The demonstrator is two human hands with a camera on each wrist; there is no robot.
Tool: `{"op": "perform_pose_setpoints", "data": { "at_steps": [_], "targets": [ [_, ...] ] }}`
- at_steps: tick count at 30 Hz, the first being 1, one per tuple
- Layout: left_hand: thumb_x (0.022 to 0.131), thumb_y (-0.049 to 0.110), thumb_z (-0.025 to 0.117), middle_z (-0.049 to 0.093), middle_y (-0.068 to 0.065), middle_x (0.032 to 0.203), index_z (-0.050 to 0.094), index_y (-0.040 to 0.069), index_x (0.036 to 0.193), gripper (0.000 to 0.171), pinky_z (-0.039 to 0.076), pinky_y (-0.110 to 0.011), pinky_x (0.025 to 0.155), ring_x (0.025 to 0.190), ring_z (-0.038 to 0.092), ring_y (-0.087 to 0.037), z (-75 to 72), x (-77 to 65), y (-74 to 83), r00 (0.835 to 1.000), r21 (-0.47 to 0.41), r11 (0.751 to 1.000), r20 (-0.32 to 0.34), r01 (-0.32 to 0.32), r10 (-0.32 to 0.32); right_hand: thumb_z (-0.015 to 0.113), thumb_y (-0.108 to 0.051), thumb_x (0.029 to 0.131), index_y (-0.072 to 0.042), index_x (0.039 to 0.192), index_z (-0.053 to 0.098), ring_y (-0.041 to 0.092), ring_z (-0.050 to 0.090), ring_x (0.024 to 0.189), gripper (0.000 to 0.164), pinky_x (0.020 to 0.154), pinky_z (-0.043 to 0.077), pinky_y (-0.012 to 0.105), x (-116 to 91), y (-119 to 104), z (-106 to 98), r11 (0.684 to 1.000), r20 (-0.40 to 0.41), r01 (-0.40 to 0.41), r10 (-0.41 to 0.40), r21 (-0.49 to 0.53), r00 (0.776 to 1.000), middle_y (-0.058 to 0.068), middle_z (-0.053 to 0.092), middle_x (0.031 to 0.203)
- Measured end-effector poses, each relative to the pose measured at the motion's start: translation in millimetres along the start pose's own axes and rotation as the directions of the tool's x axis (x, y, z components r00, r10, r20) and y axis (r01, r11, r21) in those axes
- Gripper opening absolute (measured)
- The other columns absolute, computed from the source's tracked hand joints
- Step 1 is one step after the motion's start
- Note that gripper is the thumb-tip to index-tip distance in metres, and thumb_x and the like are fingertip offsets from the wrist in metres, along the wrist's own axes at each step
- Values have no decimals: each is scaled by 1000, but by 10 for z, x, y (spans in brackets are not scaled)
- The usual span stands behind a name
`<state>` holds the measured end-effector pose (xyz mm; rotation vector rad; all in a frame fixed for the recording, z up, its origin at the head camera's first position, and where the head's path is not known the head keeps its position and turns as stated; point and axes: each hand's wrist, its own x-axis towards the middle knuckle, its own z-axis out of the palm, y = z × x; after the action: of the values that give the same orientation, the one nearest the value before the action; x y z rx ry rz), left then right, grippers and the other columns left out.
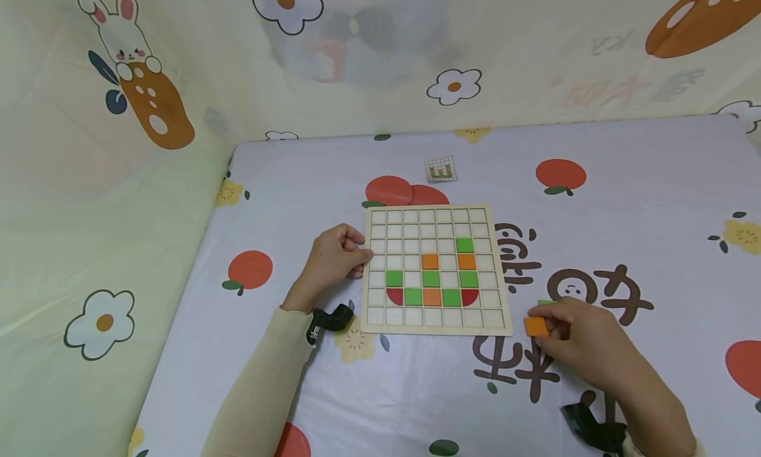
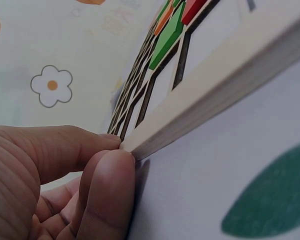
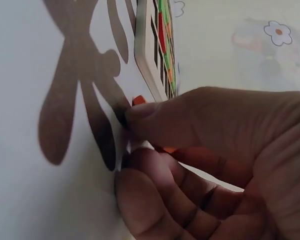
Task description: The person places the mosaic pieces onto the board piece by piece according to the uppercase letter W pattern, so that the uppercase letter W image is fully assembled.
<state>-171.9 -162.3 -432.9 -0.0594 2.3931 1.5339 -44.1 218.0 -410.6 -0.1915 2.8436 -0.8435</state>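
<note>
A wooden grid board (image 1: 410,317) lies flat, with several green, orange and red tiles set in its cells. The left hand (image 1: 334,255) pinches the board's left edge between thumb and finger; the left wrist view shows the fingertips (image 2: 112,167) right at the wooden rim. Off the board's lower right corner, the right hand (image 1: 585,338) pinches an orange square tile (image 1: 536,327) low over the cloth. Beyond its fingers a green tile (image 1: 544,302) peeks out, partly hidden by the hand. In the right wrist view the fingers cover most of the orange tile (image 3: 139,100).
A small card with a grid picture (image 1: 440,170) lies behind the board. The tablecloth (image 1: 380,391) carries printed fruit, flowers and brown lettering. Patterned sheets (image 1: 368,107) hang at the back and left. Black wrist devices (image 1: 333,318) sit on both wrists.
</note>
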Motion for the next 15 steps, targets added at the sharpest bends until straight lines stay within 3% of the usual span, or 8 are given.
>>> {"op": "perform_pose_setpoints", "data": {
  "at_steps": [6, 15],
  "targets": [
    [93, 5, 76, 65, -8, 77, 62, 1, 109, 22, 56, -22, 52, 52, 62, -12, 7, -3, 8, 1000, 1, 1000, 0, 0, 0, 91, -9, 74, -1, 104, 79, 16, 50, 71, 34, 56, 41, 25, 45, -32, -11, 996, -5, 44, -45, -73, 999, -1, 56, 77],
    [93, 5, 76, 65, -8, 77, 62, 1, 109, 22, 56, -23, 53, 53, 63, -13, 3, -8, 8, 1000, 6, 1000, -3, 1, -1, 90, -6, 74, -1, 108, 80, 14, 49, 71, 36, 52, 41, 22, 167, -194, 17, 993, -79, 107, -103, 52, 991, -1, 56, 79]
  ]
}}
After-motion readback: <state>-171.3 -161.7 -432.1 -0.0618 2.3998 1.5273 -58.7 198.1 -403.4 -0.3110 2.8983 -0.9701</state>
